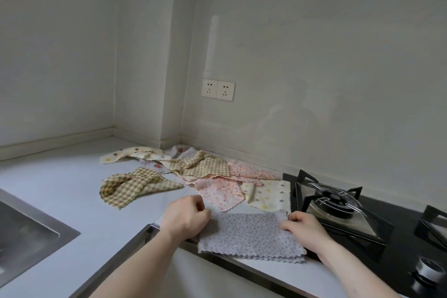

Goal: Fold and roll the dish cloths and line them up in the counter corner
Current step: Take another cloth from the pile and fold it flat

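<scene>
Both hands, left hand (186, 219) and right hand (301, 226), pinch the far corners of a grey spotted dish cloth (249, 234), folded double at the near table (60, 184) edge. Cloth: judged light, limp, not fragile; best held at corners or fold line, rolled against the flat surface. Beyond: loose heap of unfolded cloths (200, 169) toward the far corner, gas hob (338, 203) touching on the right, sink (26, 227) near left; heap crowds the lining-up spot.

Pale walls (314, 55), grey counter (60, 176)
</scene>
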